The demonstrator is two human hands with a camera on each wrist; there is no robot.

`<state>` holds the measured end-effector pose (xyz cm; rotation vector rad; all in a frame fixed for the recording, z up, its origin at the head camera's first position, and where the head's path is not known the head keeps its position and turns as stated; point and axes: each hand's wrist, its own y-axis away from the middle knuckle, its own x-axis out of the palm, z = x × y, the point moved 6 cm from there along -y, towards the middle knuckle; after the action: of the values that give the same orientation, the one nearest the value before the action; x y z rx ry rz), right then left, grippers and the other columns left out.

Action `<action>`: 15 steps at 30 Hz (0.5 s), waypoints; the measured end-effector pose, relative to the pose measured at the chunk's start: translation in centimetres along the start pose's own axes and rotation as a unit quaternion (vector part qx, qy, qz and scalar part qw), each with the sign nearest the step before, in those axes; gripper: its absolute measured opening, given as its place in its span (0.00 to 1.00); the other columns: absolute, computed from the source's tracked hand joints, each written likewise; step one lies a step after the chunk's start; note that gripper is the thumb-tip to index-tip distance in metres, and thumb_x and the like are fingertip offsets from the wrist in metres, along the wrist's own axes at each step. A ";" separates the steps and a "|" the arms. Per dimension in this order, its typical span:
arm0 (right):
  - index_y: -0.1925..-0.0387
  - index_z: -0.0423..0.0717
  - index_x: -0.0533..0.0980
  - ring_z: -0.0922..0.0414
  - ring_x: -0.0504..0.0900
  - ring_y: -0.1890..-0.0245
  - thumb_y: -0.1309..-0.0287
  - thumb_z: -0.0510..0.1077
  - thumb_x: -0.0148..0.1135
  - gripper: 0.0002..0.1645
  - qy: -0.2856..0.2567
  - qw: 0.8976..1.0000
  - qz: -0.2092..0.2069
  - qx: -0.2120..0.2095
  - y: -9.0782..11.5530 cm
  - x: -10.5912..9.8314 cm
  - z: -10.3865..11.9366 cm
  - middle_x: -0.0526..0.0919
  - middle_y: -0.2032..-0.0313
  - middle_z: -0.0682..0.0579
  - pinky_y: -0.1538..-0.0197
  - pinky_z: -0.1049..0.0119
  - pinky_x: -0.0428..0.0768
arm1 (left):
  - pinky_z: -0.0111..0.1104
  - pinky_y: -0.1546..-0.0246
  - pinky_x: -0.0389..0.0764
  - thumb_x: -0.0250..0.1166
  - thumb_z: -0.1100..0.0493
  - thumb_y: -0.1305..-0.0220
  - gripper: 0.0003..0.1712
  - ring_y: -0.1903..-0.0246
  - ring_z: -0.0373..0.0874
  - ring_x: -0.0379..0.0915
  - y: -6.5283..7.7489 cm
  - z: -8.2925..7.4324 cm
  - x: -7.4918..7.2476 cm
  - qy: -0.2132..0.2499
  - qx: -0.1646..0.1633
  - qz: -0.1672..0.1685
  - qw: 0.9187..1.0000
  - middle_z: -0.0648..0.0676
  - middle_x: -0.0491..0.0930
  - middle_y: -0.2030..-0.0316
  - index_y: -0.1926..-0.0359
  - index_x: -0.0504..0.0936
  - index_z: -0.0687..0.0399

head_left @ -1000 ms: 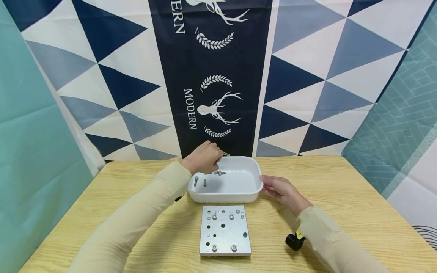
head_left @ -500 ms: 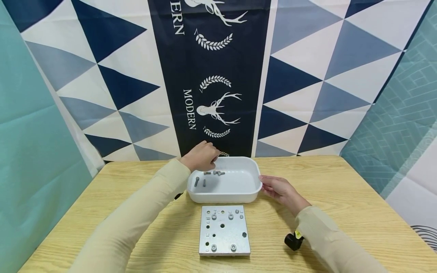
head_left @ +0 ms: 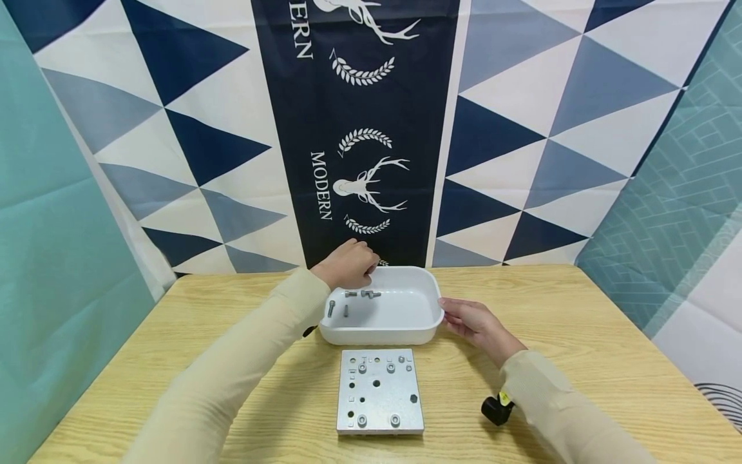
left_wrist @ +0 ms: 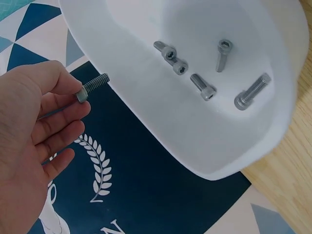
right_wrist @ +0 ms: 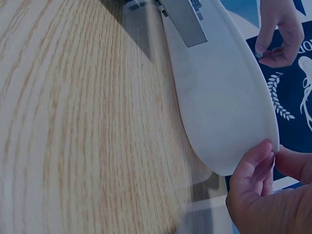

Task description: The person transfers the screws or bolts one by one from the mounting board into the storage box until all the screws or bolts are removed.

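Note:
Between thumb and forefinger, my left hand [left_wrist: 44, 117] pinches a grey threaded bolt [left_wrist: 93, 87] by its head, just outside the tray rim in the left wrist view. In the head view that left hand [head_left: 349, 264] is over the back left of the white tray [head_left: 400, 336], and the bolt is hidden. Several socket-head bolts lie in the tray, among them a long bolt [left_wrist: 252, 91] and a short bolt [left_wrist: 203, 87]. My right hand [head_left: 472, 320] grips the tray's right end, thumb and fingers on either side of the rim [right_wrist: 273, 131] in the right wrist view.
In front of the tray a silver metal plate [head_left: 385, 403] with holes and several seated bolts lies on the wooden table [head_left: 278, 412]. A black wrist camera [head_left: 496, 410] sits under the right sleeve. A patterned cloth [head_left: 493, 129] hangs behind the table's back edge.
The left hand shifts slightly left, then back right over the tray. The right hand keeps its hold on the rim, and the tray and plate stay put.

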<state>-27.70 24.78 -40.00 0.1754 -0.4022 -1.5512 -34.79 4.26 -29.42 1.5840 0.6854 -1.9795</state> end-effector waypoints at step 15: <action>0.33 0.30 0.59 0.67 0.80 0.73 0.36 0.41 0.57 0.35 0.001 1.000 -0.005 0.012 -0.2 -0.3 0.0 0.83 0.74 0.57 0.63 0.76 0.81 | 0.34 0.54 0.68 0.65 0.57 0.42 0.08 0.63 0.42 0.69 0.6 -1.0 0.1 0.011 -0.025 0.012 1.000 0.46 0.84 0.64 0.60 0.83 0.51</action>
<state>-27.89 25.06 -40.07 0.1976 -0.4179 -1.5558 -33.66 4.45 -29.75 1.5802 0.7158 -1.9164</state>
